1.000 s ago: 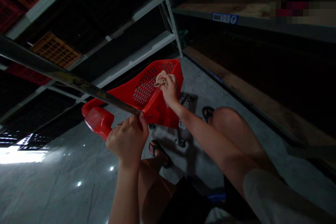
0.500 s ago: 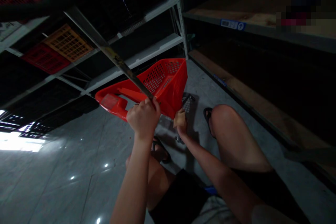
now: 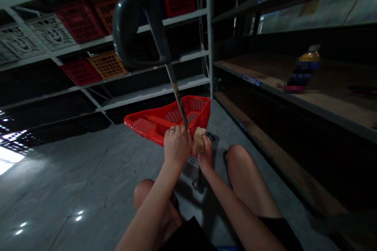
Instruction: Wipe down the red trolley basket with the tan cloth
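My left hand is closed around the lower end of a metal pole that slants up towards me. At the pole's top sits a dark grey looped handle. Close by on the right, my right hand grips a creased brown piece that looks like cardboard or coarse paper; it is beside the pole's base. Behind both hands is a red plastic shopping basket with perforated sides. Below it, a grey mesh and a caster partly show. The pole's lower end is hidden by my fingers.
On the left, white metal shelving carries red, orange and white crates. Along the right runs a wooden-decked shelf with a pixelated item on it. My knees flank the grey floor.
The view has tilted up, bringing the pole's looped handle into sight. My right hand has moved up towards my left with the brown piece. My left hand keeps its hold on the pole.
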Tool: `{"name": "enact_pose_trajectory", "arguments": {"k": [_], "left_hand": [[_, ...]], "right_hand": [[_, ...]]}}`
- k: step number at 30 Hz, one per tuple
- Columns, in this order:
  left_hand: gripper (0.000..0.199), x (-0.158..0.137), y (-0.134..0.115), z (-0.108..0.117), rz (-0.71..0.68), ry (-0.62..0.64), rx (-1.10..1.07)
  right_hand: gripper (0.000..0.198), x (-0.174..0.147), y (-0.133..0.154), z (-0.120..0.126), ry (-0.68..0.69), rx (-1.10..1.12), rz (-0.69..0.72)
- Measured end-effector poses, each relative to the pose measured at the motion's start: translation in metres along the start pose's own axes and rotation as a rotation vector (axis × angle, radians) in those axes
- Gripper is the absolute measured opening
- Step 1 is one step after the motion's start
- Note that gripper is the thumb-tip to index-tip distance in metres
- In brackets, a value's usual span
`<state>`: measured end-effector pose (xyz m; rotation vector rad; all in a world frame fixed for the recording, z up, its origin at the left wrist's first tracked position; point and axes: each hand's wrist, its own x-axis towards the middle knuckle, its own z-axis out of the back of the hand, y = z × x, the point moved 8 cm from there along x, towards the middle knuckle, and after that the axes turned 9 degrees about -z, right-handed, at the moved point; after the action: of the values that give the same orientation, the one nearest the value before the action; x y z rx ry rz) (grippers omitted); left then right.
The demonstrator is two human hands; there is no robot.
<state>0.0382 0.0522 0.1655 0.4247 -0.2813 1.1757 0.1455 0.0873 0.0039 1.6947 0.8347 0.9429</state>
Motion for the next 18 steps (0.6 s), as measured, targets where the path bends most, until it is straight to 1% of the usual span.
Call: {"name": "enact_pose_trajectory", "arguments": {"k": [3, 4, 6, 9, 11, 13, 15, 18], "left_hand": [[0.034, -0.012, 0.01, 0.015, -0.237, -0.047, -0.081], [0.033, -0.017, 0.019, 0.019, -0.273, -0.074, -0.104], [0.033, -0.024, 0.04, 0.02, -0.266, -0.092, -0.163], [0.043, -0.029, 0.059, 0.01, -0.165, -0.127, -0.207], [0.046, -0.032, 0.061, 0.005, -0.096, -0.217, -0.197], [0.045, -0.036, 0.057, 0.004, -0.057, -0.329, -0.184], [0.044, -0.04, 0.051, 0.005, -0.05, -0.415, -0.167], [0.043, -0.045, 0.046, 0.006, -0.048, -0.492, -0.131]], "right_hand": [[0.031, 0.012, 0.04, -0.001, 0.099, 0.026, 0.109], [0.031, 0.015, 0.055, -0.005, 0.14, 0.036, 0.144], [0.032, 0.018, 0.078, -0.015, 0.2, 0.061, 0.174], [0.038, 0.022, 0.095, -0.028, 0.252, 0.124, 0.148], [0.044, 0.026, 0.107, -0.035, 0.275, 0.158, 0.156], [0.047, 0.032, 0.127, -0.041, 0.29, 0.18, 0.198], [0.048, 0.039, 0.158, -0.047, 0.302, 0.198, 0.252], [0.048, 0.054, 0.215, -0.055, 0.313, 0.235, 0.341]]}}
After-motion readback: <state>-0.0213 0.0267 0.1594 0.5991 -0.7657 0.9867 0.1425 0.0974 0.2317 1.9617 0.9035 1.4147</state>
